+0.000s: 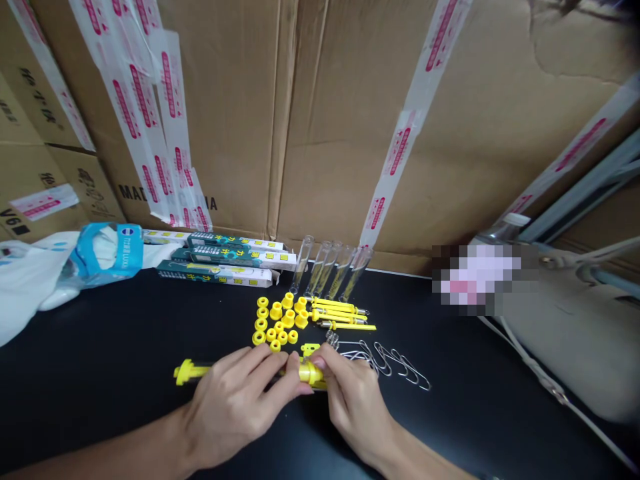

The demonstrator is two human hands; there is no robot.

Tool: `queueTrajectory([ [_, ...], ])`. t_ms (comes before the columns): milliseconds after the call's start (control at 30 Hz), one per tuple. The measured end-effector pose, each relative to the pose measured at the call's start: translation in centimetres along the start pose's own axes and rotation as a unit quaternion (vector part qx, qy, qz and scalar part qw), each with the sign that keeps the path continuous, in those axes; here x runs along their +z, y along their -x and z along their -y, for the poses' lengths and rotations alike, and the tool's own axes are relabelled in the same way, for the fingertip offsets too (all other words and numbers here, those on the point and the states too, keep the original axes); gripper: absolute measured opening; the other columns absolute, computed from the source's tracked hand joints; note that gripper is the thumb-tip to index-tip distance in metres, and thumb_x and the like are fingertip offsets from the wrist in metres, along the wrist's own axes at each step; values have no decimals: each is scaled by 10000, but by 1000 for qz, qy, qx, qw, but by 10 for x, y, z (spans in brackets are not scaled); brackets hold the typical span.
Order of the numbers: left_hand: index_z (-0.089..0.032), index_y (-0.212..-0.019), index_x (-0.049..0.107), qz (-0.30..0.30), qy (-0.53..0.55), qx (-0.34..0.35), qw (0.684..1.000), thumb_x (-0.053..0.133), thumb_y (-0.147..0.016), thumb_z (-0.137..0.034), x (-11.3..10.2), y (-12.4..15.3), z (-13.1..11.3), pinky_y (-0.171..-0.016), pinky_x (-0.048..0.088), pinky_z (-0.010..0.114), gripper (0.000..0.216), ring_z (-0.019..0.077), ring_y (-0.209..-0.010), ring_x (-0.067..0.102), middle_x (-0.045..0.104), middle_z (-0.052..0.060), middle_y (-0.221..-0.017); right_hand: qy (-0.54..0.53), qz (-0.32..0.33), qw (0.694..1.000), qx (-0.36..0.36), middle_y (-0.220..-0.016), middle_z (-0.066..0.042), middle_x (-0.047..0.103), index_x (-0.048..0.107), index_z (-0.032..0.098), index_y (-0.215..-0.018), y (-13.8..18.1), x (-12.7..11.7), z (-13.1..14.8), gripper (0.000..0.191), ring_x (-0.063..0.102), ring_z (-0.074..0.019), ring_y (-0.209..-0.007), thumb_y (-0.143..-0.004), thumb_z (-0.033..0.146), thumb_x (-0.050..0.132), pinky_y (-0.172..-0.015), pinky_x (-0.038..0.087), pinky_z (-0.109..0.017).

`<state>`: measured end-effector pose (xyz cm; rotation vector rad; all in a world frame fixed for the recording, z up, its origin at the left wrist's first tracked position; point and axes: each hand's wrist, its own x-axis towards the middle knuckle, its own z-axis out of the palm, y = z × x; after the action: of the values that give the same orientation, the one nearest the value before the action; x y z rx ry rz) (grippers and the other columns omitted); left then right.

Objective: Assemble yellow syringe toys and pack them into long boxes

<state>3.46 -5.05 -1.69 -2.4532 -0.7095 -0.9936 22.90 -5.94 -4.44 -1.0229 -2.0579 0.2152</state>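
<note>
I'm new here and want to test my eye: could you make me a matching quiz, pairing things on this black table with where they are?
1 clear tubes
2 wire hooks
3 printed boxes
4 yellow-capped tube

A held by the left hand and right hand
B back left, beside the blue bag
C in a row behind the yellow rods
D just beyond the right hand

Pairs: 1-C, 2-D, 3-B, 4-A

Black table [100, 373] bare L & R of left hand [235, 407] & right hand [355, 400] gripping yellow-capped tube [187, 372]: free passage. Fwd crowded: yellow caps [277, 323], wire hooks [390, 363], clear tubes [333, 270], boxes [220, 260], then cardboard wall [320, 133]. White bag [30, 280] blocks far L, grey bag [575, 333] far R.
</note>
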Motion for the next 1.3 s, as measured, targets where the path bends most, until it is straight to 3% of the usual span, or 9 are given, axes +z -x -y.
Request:
queueTrajectory([
  [167, -108, -983, 643, -8, -19, 10, 1000, 584, -977, -240, -2, -4, -1, -587, 488, 320, 144, 169, -631, 691, 750, 11, -760, 6, -19, 999, -40, -657, 21, 625, 504, 205, -872, -1, -2, -2, 237, 525, -96, -456, -946, 50, 342, -484, 352, -214],
  [300, -115, -968, 630, 10, 5, -18, 1000, 547, -997, -278, -1, -2, 0, -600, 492, 317, 185, 173, -660, 690, 728, 7, -748, -8, 22, 998, -62, -745, -17, 685, 545, 189, -968, -4, -8, -4, 262, 575, -114, -505, -995, 98, 301, -526, 418, -221],
  [400, -128, -965, 628, 34, 28, -16, 999, 487, -1022, -262, -1, 0, 5, -592, 496, 315, 203, 185, -670, 687, 711, 8, -723, -18, 79, 996, -42, -823, -42, 712, 543, 176, -1079, -7, -13, -3, 293, 621, -136, -556, -1057, 269, 265, -554, 457, -241],
  [467, -136, -947, 625, 47, 34, -8, 998, 470, -1024, -218, -2, 2, 9, -607, 506, 324, 192, 191, -670, 678, 705, 17, -727, -1, 101, 994, -48, -919, -70, 733, 505, 164, -1196, -7, -15, -3, 362, 681, -175, -652, -1037, 446, 343, -612, 500, -275],
  [533, -129, -951, 618, 50, 35, -4, 998, 484, -1013, -187, -3, 3, 13, -627, 517, 339, 159, 201, -683, 668, 706, 36, -754, 30, 102, 992, -61, -984, -89, 739, 468, 159, -1252, -7, -15, -2, 431, 713, -212, -740, -999, 506, 435, -657, 525, -305],
  [700, -94, -1009, 612, 51, 46, -12, 998, 528, -984, -140, -2, 4, 14, -638, 531, 360, 99, 214, -703, 648, 709, 69, -791, 72, 74, 991, -83, -965, -83, 748, 474, 164, -1203, -6, -12, -4, 239, 716, -192, -713, -1050, 322, 380, -620, 525, -286],
  [967, -68, -1034, 626, 28, 47, 11, 998, 447, -973, -37, -6, 6, 13, -642, 544, 368, 192, 227, -736, 666, 733, 90, -810, 76, 92, 990, -76, -901, -73, 700, 528, 168, -1133, -8, -16, -2, 279, 660, -202, -686, -1008, 410, 468, -592, 517, -309],
  [1167, -53, -979, 649, 6, 20, 20, 1000, 459, -970, -31, -7, 2, 10, -623, 552, 367, 191, 217, -697, 691, 749, 75, -785, -18, 75, 996, -54, -960, -88, 652, 568, 177, -1089, -7, -16, 1, 141, 624, -215, -862, -998, 270, 514, -749, 534, -340],
  [1300, -40, -989, 660, -21, -22, 36, 999, 506, -964, -41, -4, 3, 8, -626, 560, 367, 157, 216, -696, 716, 773, 70, -809, -65, 72, 994, -49, -1000, -95, 663, 541, 172, -1153, -4, -12, 2, 190, 631, -217, -900, -974, 120, 505, -796, 540, -348],
])
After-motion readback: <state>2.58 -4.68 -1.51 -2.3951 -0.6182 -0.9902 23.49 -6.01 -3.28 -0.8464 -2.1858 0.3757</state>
